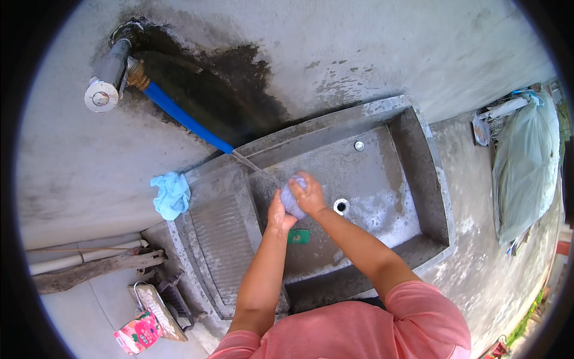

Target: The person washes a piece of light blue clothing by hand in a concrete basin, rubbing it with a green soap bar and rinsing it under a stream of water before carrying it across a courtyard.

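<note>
Both my hands hold a bunched, pale lavender cloth [292, 200] over the concrete sink [439, 179]. My left hand [278, 213] cups it from the left and below, fingers curled against it. On its upper right side, my right hand [309, 194] presses with closed fingers. A thin stream of water [254, 166] runs from the end of a blue hose [185, 118] toward the cloth and my hands. Just below my hands, a flat green piece [299, 237] lies on the sink floor; I cannot tell what it is.
Left of the basin is a ridged washboard [218, 242]. A light blue cloth [171, 195] hangs over the sink's left corner. The hose joins a wall tap [110, 75]. Suds lie beside the drain hole [341, 207]. A plastic-wrapped bundle [523, 167] stands at right, a pink packet [139, 332] at lower left.
</note>
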The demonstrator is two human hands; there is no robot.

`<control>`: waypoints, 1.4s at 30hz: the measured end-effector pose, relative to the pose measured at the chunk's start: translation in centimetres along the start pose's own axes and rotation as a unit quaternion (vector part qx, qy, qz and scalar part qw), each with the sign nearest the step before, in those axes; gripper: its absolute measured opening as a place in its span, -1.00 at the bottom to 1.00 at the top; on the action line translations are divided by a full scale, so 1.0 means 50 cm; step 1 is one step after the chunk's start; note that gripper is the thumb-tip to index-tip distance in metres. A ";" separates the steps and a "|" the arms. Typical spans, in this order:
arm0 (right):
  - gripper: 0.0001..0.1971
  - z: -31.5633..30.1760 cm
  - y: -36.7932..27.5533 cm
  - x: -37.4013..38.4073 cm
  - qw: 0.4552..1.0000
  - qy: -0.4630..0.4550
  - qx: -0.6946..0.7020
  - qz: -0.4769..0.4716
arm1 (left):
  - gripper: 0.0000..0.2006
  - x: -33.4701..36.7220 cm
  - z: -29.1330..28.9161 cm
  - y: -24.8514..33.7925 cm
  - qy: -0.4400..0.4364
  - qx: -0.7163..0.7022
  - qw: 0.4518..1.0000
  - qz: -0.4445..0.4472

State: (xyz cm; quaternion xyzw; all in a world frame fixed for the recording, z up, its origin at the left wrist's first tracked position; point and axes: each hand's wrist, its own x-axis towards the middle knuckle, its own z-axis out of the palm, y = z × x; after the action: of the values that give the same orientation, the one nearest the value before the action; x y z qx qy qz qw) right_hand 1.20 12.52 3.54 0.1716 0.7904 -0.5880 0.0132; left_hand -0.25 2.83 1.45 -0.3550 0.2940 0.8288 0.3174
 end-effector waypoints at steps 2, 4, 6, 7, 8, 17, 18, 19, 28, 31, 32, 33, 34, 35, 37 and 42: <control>-0.67 0.003 0.043 0.037 0.995 0.066 0.070 -0.028 | -0.65 0.012 0.007 0.008 0.010 0.022 0.999 0.037; -0.58 0.066 0.030 -0.014 0.985 0.108 0.005 -0.136 | -0.70 0.037 -0.026 0.030 0.022 0.071 0.994 0.086; -0.43 0.132 -0.033 -0.102 0.973 0.066 -0.132 -0.179 | -0.70 0.095 -0.174 0.076 -0.067 0.230 0.953 0.185; -0.43 0.108 -0.009 -0.085 0.989 0.051 -0.054 -0.127 | -0.69 0.084 -0.121 0.058 -0.015 0.200 0.969 0.148; -0.42 0.076 0.020 -0.049 0.996 0.040 0.030 -0.078 | -0.68 0.062 -0.058 0.045 0.038 0.166 0.979 0.115; -0.26 -0.241 0.252 0.170 0.883 0.121 -0.452 -0.022 | -0.56 0.067 -0.064 0.021 0.115 0.051 0.992 0.011; -0.26 -0.243 0.264 0.165 0.881 0.087 -0.465 -0.003 | -0.56 0.070 -0.069 0.015 0.102 0.036 0.994 0.007; -0.25 -0.237 0.271 0.154 0.878 0.054 -0.475 0.015 | -0.55 0.072 -0.070 0.015 0.089 0.022 0.996 0.006; -0.70 -0.170 0.279 0.146 0.948 0.163 -0.271 -0.038 | -0.57 0.060 -0.046 0.035 0.074 -0.021 0.997 -0.022; -0.79 -0.257 0.335 0.232 0.934 0.286 -0.206 0.064 | -0.58 0.056 -0.032 0.032 0.081 -0.022 0.996 -0.029; -0.78 -0.272 0.341 0.249 0.931 0.298 -0.197 0.076 | -0.58 0.052 -0.029 0.034 0.083 -0.023 0.996 -0.028; -0.77 -0.278 0.347 0.260 0.930 0.294 -0.205 0.079 | -0.58 0.047 -0.026 0.033 0.084 -0.024 0.996 -0.027; -0.77 -0.281 0.349 0.267 0.929 0.289 -0.215 0.082 | -0.58 0.043 -0.027 0.030 0.087 -0.026 0.995 -0.027; -0.76 -0.284 0.351 0.274 0.928 0.285 -0.224 0.086 | -0.58 0.042 -0.026 0.028 0.090 -0.026 0.995 -0.030; -0.77 -0.281 0.342 0.283 0.926 0.274 -0.247 0.085 | -0.59 0.041 -0.030 0.029 0.097 -0.027 0.994 -0.034; -0.80 -0.272 0.314 0.277 0.923 0.263 -0.275 0.057 | -0.56 0.051 -0.049 0.022 0.100 -0.034 0.994 -0.031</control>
State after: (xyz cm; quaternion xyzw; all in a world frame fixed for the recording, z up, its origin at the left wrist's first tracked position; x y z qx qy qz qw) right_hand -4.87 32.70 -9.85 0.3547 0.8847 -0.2798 -0.1151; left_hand -1.46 1.18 -1.64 -0.4558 0.2844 0.7885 0.2995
